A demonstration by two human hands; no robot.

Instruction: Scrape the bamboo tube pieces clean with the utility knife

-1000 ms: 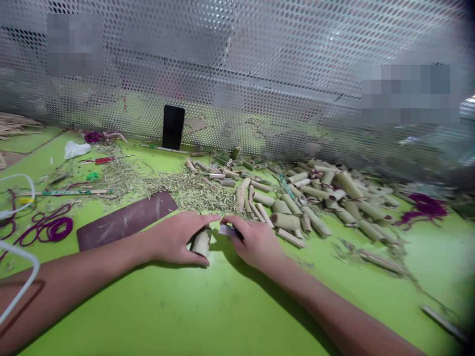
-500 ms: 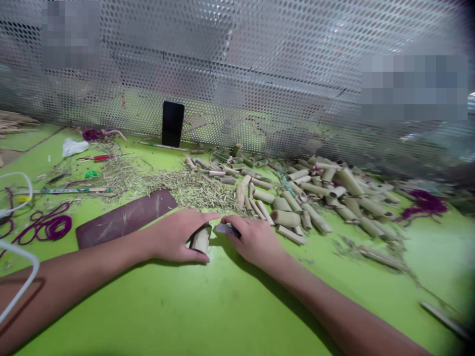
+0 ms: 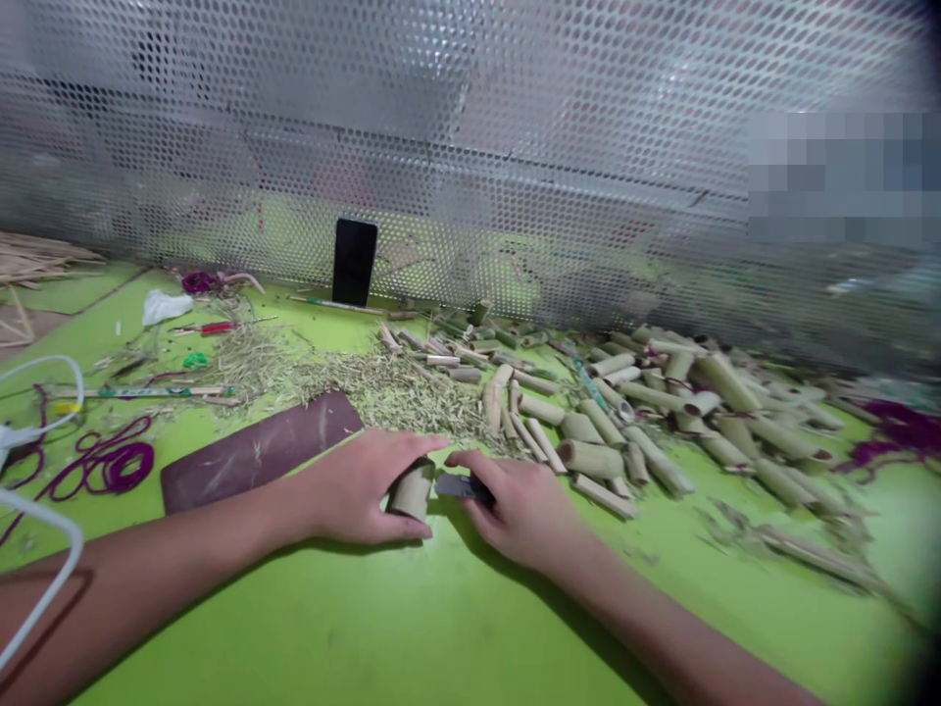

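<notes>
both grips unchanged on bamboo piece (image 3: 412, 490)

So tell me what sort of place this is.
Likely a small craft workshop for cutting bamboo. A heap of cut bamboo tubes and shavings lies on a green worktable, and the hands work one bamboo piece with a small blade.
</notes>
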